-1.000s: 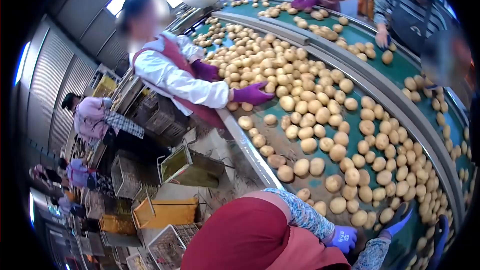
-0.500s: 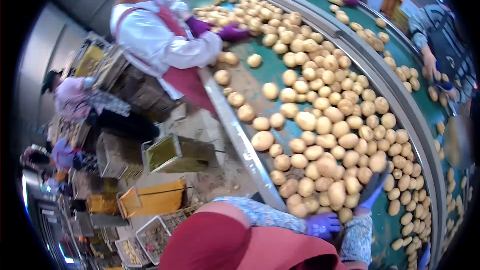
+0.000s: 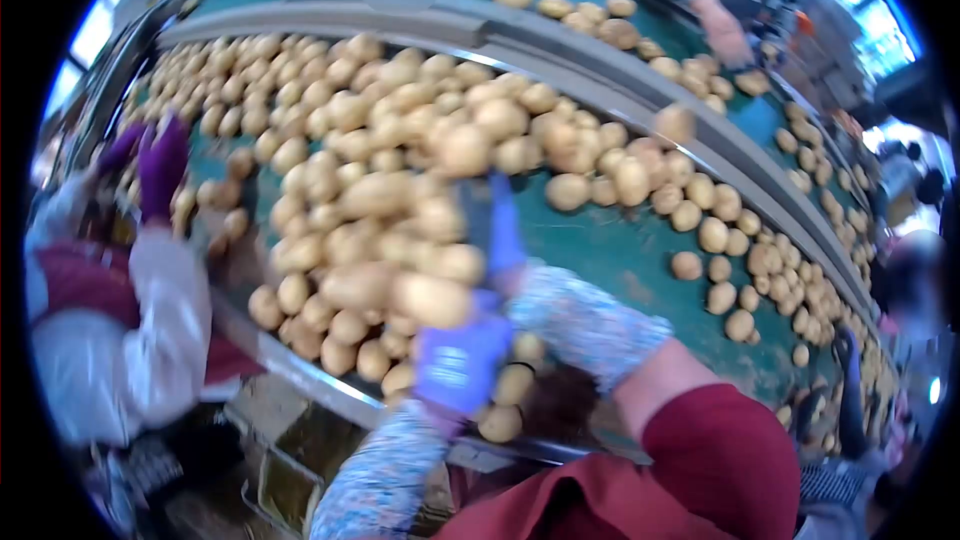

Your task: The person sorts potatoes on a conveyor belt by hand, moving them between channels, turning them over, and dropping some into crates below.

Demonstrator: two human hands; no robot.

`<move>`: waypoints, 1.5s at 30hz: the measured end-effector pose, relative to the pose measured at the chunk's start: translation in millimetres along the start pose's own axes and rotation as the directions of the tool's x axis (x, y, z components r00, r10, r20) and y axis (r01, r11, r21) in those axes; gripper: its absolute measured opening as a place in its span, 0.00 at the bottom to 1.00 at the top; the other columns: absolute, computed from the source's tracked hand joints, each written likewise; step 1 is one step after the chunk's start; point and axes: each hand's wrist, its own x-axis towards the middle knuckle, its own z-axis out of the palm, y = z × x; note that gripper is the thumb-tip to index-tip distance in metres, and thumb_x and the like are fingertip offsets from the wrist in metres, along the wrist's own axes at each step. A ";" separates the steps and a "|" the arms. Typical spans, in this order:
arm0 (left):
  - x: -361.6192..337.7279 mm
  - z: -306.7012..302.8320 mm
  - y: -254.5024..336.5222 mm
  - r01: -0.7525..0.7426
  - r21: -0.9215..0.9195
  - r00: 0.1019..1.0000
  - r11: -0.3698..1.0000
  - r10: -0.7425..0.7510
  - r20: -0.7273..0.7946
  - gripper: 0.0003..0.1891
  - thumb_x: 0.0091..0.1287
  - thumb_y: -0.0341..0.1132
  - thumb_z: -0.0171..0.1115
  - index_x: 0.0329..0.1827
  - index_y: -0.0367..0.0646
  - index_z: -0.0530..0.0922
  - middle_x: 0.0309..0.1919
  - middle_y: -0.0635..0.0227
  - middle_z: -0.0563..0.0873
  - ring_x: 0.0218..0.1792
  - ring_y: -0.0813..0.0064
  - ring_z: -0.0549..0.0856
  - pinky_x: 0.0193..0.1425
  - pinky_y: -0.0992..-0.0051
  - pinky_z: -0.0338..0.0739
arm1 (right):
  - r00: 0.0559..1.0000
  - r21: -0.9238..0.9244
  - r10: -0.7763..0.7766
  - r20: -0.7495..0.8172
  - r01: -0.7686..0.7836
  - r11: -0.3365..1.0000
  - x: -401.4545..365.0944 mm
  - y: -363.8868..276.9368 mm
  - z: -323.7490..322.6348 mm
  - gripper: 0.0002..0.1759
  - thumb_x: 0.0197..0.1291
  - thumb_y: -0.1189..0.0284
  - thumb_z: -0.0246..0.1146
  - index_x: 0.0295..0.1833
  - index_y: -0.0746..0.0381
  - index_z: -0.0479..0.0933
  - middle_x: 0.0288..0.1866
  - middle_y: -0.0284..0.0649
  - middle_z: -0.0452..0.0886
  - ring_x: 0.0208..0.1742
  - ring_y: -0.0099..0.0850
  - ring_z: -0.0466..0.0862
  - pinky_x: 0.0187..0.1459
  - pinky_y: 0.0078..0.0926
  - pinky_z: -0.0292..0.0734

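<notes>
Many potatoes [image 3: 375,195] lie in a broad pile on the green conveyor belt [image 3: 610,250]. My left hand [image 3: 462,355], in a purple glove, is at the pile's near edge. A blurred potato [image 3: 432,300] touches or covers its fingertips, so its grip is unclear. My right hand [image 3: 495,225], in a purple and dark glove, stands edge-on against the right side of the pile. Its fingers are extended together and blurred by motion, with potatoes directly to their left.
A co-worker's purple-gloved hands [image 3: 162,165] are over the belt at the left. A metal rail [image 3: 320,390] borders the near side. Beyond a grey divider [image 3: 600,70], another belt carries potatoes, with another person's hand [image 3: 725,35] above it. More potatoes [image 3: 780,270] lie at the right.
The view has swung right. My hands have moved farther in over the belt, and the potatoes beside them are bunched and blurred.
</notes>
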 end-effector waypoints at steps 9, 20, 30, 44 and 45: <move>142.4 -26.2 -281.3 0.175 0.392 0.716 0.903 0.156 -0.681 0.31 0.70 0.42 0.57 0.77 0.51 0.67 0.81 0.53 0.59 0.79 0.52 0.60 0.81 0.51 0.52 | 0.773 -0.782 -0.149 0.617 0.623 -0.005 -2.6 -43.3 85.2 0.31 0.59 0.65 0.65 0.69 0.58 0.72 0.67 0.53 0.73 0.71 0.52 0.71 0.71 0.48 0.67; 170.8 -141.6 -236.6 -0.502 0.764 0.591 0.405 0.806 -0.039 0.22 0.71 0.45 0.60 0.66 0.52 0.76 0.66 0.77 0.79 0.70 0.76 0.75 0.71 0.50 0.67 | 0.648 -0.672 -0.624 -0.437 -0.696 -0.252 -155.4 -267.7 -183.5 0.38 0.61 0.49 0.67 0.71 0.58 0.71 0.74 0.57 0.67 0.68 0.58 0.74 0.68 0.47 0.71; 16.9 19.6 -131.2 -0.384 -0.496 0.879 0.779 0.145 -0.454 0.21 0.70 0.35 0.64 0.63 0.35 0.75 0.52 0.55 0.80 0.53 0.64 0.79 0.57 0.65 0.75 | 0.930 -0.973 -0.306 0.201 0.227 0.051 -147.4 -228.7 -73.4 0.22 0.74 0.76 0.46 0.69 0.58 0.74 0.70 0.47 0.76 0.69 0.41 0.77 0.72 0.39 0.70; 18.7 80.9 -20.7 -0.914 -0.096 0.396 0.395 0.918 0.002 0.14 0.59 0.35 0.59 0.48 0.53 0.81 0.52 0.70 0.82 0.56 0.63 0.80 0.57 0.62 0.75 | 0.900 -0.945 0.338 -0.274 -0.187 -0.268 -21.7 -307.2 -124.7 0.35 0.59 0.43 0.65 0.57 0.62 0.81 0.53 0.48 0.87 0.52 0.43 0.86 0.54 0.38 0.81; 23.5 72.9 -31.0 -0.904 -0.072 0.421 0.421 0.907 0.012 0.14 0.59 0.35 0.59 0.48 0.53 0.81 0.51 0.71 0.82 0.55 0.63 0.81 0.58 0.62 0.75 | 0.949 -0.972 0.217 -0.227 -0.235 0.011 -25.8 -313.6 -140.6 0.34 0.61 0.44 0.65 0.58 0.63 0.80 0.50 0.46 0.88 0.50 0.40 0.87 0.52 0.34 0.81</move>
